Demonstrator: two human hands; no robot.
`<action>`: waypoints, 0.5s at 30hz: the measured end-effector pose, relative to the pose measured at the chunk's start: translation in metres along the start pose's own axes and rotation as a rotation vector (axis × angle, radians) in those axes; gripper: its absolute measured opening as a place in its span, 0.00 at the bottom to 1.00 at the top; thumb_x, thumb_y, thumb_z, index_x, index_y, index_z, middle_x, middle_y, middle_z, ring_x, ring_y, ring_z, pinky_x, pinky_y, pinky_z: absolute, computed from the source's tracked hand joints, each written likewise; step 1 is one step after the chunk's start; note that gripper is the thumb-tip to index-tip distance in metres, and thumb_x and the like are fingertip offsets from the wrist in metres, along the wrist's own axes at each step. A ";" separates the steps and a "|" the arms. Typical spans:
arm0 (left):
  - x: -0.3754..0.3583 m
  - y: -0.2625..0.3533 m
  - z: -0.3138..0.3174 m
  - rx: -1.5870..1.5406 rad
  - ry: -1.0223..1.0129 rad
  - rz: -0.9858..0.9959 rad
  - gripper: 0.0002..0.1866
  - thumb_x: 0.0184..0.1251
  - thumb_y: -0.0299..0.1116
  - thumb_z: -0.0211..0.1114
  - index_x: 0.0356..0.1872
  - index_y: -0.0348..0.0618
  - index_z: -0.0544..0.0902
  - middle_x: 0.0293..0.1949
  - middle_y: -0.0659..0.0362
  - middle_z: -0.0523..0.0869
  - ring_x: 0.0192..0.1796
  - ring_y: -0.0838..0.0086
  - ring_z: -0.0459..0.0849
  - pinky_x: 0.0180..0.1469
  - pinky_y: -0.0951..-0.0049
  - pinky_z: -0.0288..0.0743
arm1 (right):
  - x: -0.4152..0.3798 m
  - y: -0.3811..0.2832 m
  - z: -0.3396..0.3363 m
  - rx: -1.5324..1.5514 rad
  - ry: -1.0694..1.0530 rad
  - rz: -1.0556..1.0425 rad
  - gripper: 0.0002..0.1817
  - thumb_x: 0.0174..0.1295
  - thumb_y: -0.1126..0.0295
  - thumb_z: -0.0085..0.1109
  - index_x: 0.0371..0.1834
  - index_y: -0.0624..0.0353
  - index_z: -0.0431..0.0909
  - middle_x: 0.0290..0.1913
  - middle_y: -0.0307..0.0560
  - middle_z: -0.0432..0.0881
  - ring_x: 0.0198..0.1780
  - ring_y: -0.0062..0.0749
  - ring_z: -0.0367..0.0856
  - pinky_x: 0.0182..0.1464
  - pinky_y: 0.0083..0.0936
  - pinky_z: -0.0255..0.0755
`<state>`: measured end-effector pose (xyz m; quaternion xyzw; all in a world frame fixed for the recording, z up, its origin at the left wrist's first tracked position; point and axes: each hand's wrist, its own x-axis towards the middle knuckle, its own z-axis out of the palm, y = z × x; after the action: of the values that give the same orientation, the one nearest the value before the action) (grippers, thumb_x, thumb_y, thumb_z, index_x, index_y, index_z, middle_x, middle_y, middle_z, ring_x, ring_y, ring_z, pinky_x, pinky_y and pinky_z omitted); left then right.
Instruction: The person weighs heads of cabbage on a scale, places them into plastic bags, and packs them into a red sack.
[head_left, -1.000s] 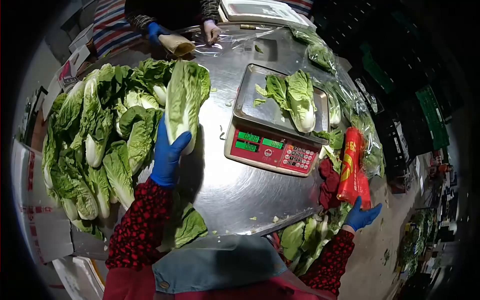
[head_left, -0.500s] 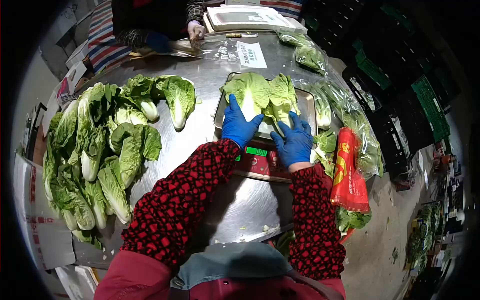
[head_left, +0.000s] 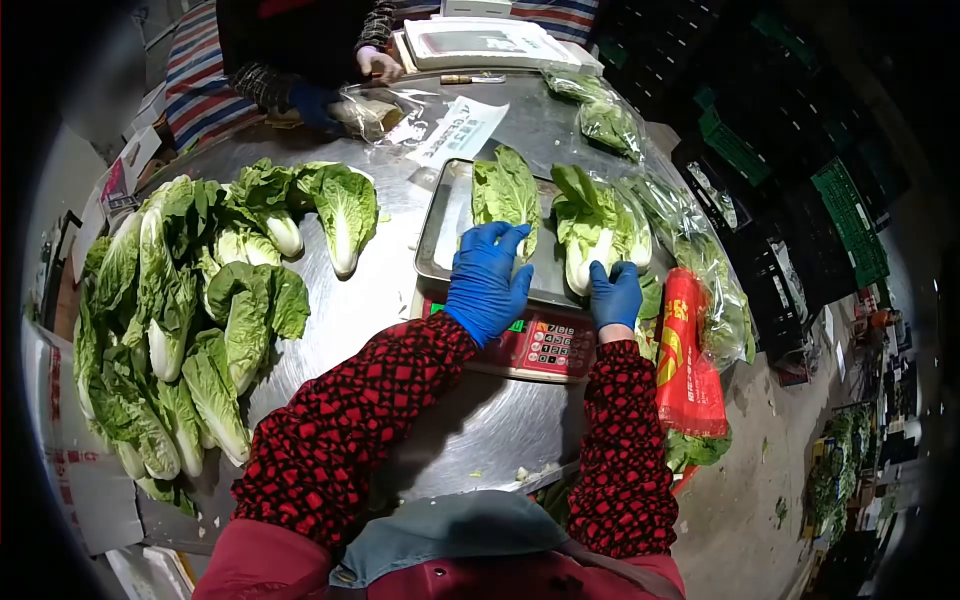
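My left hand (head_left: 488,283), in a blue glove, has its fingers closed over the stem end of a Chinese cabbage (head_left: 506,190) on the scale's metal tray (head_left: 447,215). With closed fingers, my right hand (head_left: 615,296), gloved the same way, grips the white base of a second Chinese cabbage (head_left: 592,235) over the tray's right side. Its fingertips are partly hidden. Below the tray sits the red scale (head_left: 540,352); its green display is mostly covered by my left hand.
Many Chinese cabbages (head_left: 240,310) are piled at left. Bagged greens (head_left: 610,125) and a red plastic bag roll (head_left: 688,355) lie along the right edge. Across the table, a person's hand (head_left: 378,63) is near clear bags (head_left: 385,112), a printed sheet (head_left: 460,130) and a knife (head_left: 472,79).
The two cabbages have come apart. My right hand has moved right with one, and both hands went from spread fingers to closed. The printed sheet across the table has turned and shifted left.
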<state>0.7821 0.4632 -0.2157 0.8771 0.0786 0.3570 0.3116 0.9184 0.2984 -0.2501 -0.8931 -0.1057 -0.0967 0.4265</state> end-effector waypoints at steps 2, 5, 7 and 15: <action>0.000 0.005 0.008 0.042 -0.106 0.012 0.24 0.51 0.31 0.63 0.53 0.46 0.75 0.50 0.53 0.75 0.55 0.55 0.69 0.55 0.55 0.64 | -0.003 0.006 0.004 -0.296 0.114 -0.373 0.23 0.53 0.55 0.65 0.41 0.64 0.74 0.37 0.57 0.77 0.39 0.49 0.77 0.45 0.37 0.72; -0.001 0.008 0.019 0.119 -0.188 0.030 0.24 0.49 0.29 0.64 0.53 0.49 0.77 0.50 0.53 0.76 0.55 0.56 0.72 0.54 0.56 0.65 | -0.018 -0.027 -0.007 -0.430 0.004 -0.343 0.33 0.49 0.51 0.66 0.54 0.61 0.69 0.51 0.58 0.70 0.49 0.52 0.74 0.50 0.40 0.72; 0.001 0.011 0.021 0.141 -0.209 0.022 0.24 0.49 0.28 0.64 0.52 0.49 0.77 0.50 0.54 0.76 0.56 0.57 0.71 0.55 0.56 0.64 | -0.024 -0.038 -0.010 -0.503 -0.029 -0.394 0.35 0.48 0.52 0.67 0.55 0.60 0.67 0.48 0.56 0.71 0.49 0.50 0.74 0.47 0.38 0.73; 0.003 0.012 0.023 0.131 -0.243 0.024 0.27 0.48 0.29 0.63 0.55 0.50 0.75 0.52 0.55 0.75 0.58 0.59 0.70 0.56 0.56 0.62 | -0.024 -0.027 -0.003 -0.333 0.043 -0.415 0.27 0.50 0.62 0.64 0.52 0.63 0.69 0.40 0.57 0.76 0.43 0.51 0.77 0.43 0.38 0.73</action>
<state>0.7986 0.4434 -0.2198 0.9332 0.0530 0.2457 0.2566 0.8880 0.3105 -0.2345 -0.9079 -0.2602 -0.2172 0.2466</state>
